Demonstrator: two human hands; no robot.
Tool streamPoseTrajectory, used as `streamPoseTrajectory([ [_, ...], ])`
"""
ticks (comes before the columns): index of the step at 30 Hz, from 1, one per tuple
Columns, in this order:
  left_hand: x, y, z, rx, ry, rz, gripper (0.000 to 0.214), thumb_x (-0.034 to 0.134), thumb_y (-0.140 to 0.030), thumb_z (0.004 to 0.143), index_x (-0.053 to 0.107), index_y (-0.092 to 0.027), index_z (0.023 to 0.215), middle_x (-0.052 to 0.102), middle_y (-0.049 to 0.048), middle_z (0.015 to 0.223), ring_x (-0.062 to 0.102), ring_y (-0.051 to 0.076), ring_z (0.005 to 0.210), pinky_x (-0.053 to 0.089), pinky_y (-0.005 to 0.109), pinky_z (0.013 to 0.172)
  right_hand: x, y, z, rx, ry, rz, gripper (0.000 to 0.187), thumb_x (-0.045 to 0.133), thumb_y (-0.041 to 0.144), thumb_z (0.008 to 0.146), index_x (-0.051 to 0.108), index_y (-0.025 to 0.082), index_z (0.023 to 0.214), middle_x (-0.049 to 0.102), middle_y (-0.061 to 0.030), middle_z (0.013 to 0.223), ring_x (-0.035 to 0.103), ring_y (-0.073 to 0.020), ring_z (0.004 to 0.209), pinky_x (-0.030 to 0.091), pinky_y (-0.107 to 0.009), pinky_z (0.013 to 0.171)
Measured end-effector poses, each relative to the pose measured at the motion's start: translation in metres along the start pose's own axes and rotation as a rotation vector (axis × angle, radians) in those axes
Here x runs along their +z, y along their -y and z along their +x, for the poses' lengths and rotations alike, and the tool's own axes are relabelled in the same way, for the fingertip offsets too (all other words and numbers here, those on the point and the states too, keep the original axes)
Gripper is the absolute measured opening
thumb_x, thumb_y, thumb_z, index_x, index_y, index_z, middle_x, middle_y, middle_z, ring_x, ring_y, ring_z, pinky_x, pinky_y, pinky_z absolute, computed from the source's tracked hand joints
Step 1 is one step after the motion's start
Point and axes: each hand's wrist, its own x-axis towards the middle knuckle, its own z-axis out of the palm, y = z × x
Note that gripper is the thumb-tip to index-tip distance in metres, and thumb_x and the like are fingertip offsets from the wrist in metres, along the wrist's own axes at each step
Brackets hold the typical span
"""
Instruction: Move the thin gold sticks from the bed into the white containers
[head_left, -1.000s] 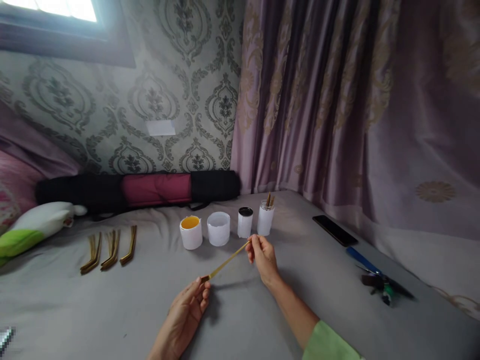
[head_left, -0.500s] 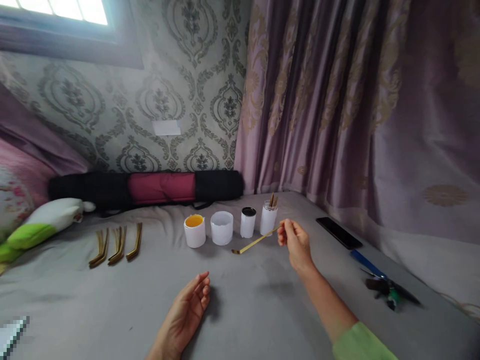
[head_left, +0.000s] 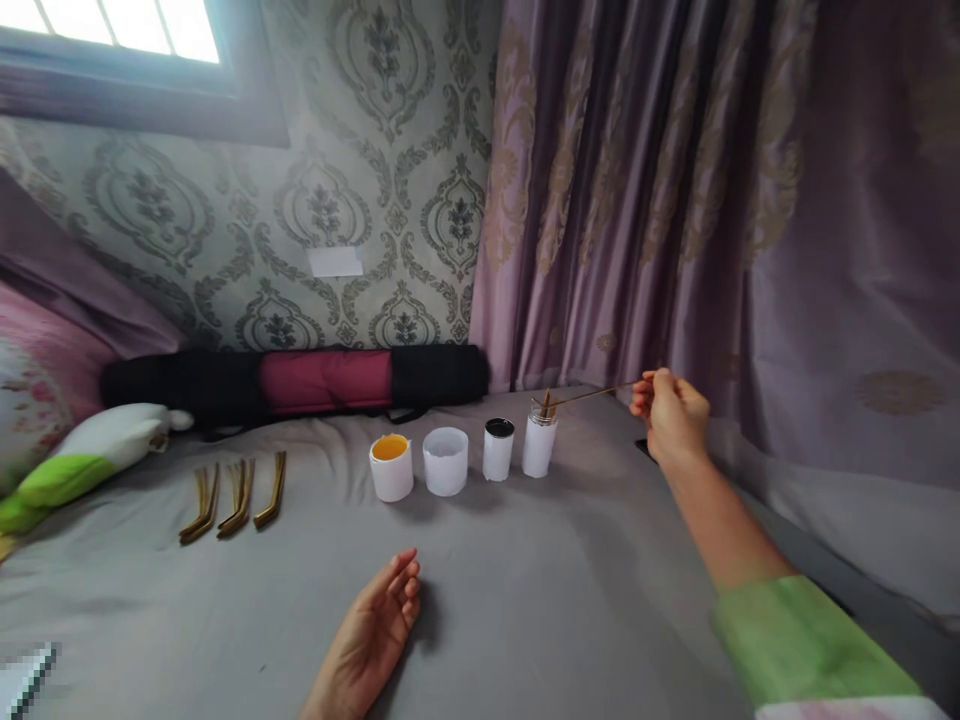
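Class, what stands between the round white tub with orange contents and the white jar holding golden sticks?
The head view shows a round whitish tub and a slim, dark-topped white cylinder there.

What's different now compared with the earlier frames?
The left hand let go of the thin stick; the right hand carried it rightward and away, its free end now at or above the mouth of the jar. The left hand, containers and bent bundles stayed put.

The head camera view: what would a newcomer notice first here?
Likely the right hand, over at the right, pinching a thin stick that extends to the mouth of the white jar. Next might come the bright orange contents of the leftmost white cup. Bent golden sticks lie in three groups at the left.
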Motion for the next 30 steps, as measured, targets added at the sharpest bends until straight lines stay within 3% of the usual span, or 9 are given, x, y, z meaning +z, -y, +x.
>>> streamPoseTrajectory([
  [14, -0.002, 0.0, 0.001, -0.006, 0.005, -0.023, 0.018, 0.051, -0.009, 0.075, 0.055, -0.009, 0.092, 0.054, 0.0037, 0.076, 0.051, 0.006, 0.057, 0.046, 0.018, 0.048, 0.027, 0.003, 0.042, -0.218, 0.031, -0.346, 0.024, 0.042, 0.034, 0.079, 0.053, 0.015, 0.07, 0.053, 0.002, 0.05, 0.044, -0.0046, 0.034, 0.035, -0.015, 0.03],
  [23, -0.002, -0.001, 0.001, -0.001, 0.0, -0.023, 0.019, 0.052, -0.009, 0.074, 0.055, -0.008, 0.092, 0.054, 0.0035, 0.076, 0.051, 0.007, 0.058, 0.044, 0.018, 0.047, 0.034, -0.018, 0.049, -0.333, 0.136, -0.635, 0.033, 0.036, 0.039, 0.081, 0.056, 0.014, 0.078, 0.06, -0.0022, 0.058, 0.052, -0.0077, 0.041, 0.041, -0.019, 0.04],
  [30, -0.002, 0.0, 0.002, -0.001, 0.0, -0.038, 0.019, 0.05, -0.008, 0.075, 0.055, -0.008, 0.093, 0.055, 0.0038, 0.077, 0.052, 0.007, 0.058, 0.045, 0.018, 0.047, 0.039, -0.024, 0.04, -0.361, 0.238, -0.719, 0.034, 0.035, 0.039, 0.081, 0.057, 0.015, 0.076, 0.061, -0.0023, 0.059, 0.053, -0.0088, 0.041, 0.042, -0.021, 0.047],
])
